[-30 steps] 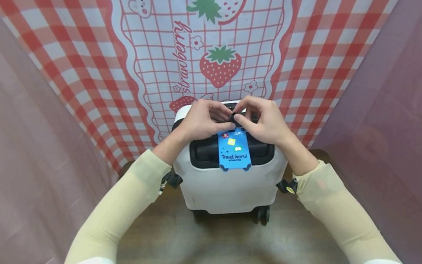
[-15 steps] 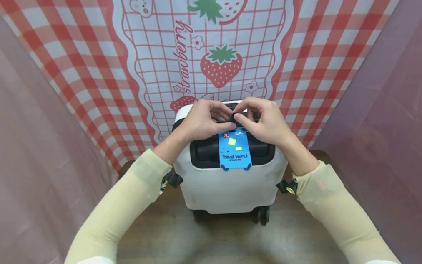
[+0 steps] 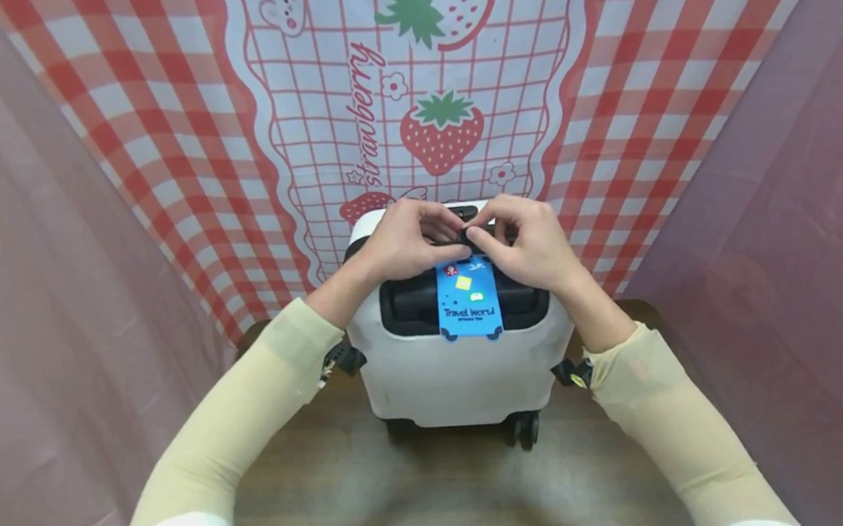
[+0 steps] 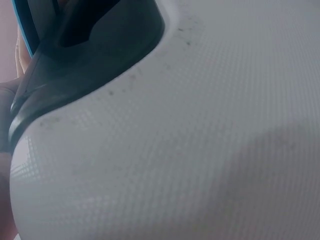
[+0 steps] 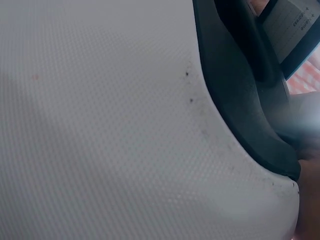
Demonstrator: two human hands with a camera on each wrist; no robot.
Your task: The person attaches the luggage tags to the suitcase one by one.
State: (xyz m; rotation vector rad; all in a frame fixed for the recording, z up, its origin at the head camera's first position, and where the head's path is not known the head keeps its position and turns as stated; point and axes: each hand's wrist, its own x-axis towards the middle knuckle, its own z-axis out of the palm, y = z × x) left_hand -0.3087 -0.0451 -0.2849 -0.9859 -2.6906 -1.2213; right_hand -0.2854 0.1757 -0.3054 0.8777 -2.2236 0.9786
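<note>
A white suitcase stands upright in the middle of the head view, with a black handle recess on top. Over it hangs a blue luggage tag printed "Travel World". At the tag's upper end, my left hand and right hand meet and pinch a small black strap, mostly covered by the fingers. In the right wrist view, the back of the luggage tag shows a pale panel with "Name" and "Address". The left wrist view is mostly filled by the suitcase's textured shell.
A red-and-white strawberry cloth hangs behind the suitcase. Pinkish curtains close in on both sides. Beneath lies a brown wood-look surface, where a black wheel stands.
The right fingertips have shifted very slightly at the black strap. Both arms, the luggage tag and the suitcase stay almost where they were.
</note>
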